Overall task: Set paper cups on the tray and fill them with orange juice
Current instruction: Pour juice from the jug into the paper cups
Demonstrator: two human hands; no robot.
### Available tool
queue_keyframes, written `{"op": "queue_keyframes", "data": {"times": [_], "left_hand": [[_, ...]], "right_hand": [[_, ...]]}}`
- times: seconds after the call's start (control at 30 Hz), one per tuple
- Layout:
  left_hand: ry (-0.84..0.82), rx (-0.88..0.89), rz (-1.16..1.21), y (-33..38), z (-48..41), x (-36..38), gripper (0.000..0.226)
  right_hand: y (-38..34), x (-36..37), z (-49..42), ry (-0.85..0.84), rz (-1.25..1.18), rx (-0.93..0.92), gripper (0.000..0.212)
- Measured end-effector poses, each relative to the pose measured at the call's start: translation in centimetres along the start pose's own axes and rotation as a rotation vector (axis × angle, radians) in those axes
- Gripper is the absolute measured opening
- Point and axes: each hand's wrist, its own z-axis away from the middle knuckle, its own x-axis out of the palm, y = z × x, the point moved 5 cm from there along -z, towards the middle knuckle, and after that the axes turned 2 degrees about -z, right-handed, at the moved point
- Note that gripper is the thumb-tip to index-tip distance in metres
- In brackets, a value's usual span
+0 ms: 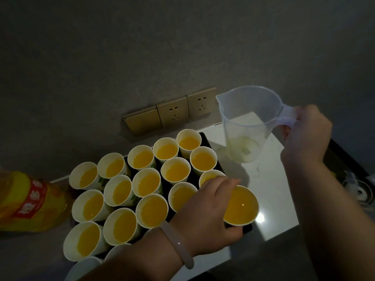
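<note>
Orange-filled paper cups (176,171) crowd the tray (205,138).
Left hand (205,211) grips the lower-right cup (241,205); right hand (306,134) holds the near-empty jug (243,122), which likely needs refilling.

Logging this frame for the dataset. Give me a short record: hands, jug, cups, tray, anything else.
left hand: grips the held cup, which is full of juice, at the tray's near right corner
right hand: holds the jug by its handle
jug: clear, upright, almost empty; unclear whether it touches the counter
cups: packed in rows; every one whose inside shows holds juice
tray: black, on the counter
bottle: left of the tray, yellow label
sockets: on the wall behind
</note>
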Motion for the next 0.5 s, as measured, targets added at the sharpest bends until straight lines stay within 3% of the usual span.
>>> {"op": "queue_keyframes", "data": {"times": [0.1, 0.13, 0.23, 0.33, 0.5], "left_hand": [[-0.005, 0.05, -0.064, 0.4, -0.3, 0.4, 0.078], [-0.006, 0.063, -0.066, 0.5, -0.4, 0.4, 0.077], [-0.018, 0.078, -0.039, 0.6, -0.5, 0.6, 0.076], [-0.041, 0.071, -0.026, 0.5, -0.5, 0.8, 0.077], [-0.11, 0.085, -0.077, -0.2, -0.5, 1.7, 0.076]], "right_hand": [[0.8, 0.3, 0.1, -0.02, -0.081, 0.131, 0.025], [0.8, 0.3, 0.2, -0.008, -0.051, 0.076, 0.024], [0.8, 0.5, 0.5, -0.013, -0.247, 0.158, 0.024], [0.7, 0.6, 0.5, -0.041, -0.317, 0.164, 0.035], [0.8, 1.0, 0.7, -0.027, -0.364, 0.183, 0.036]]}}
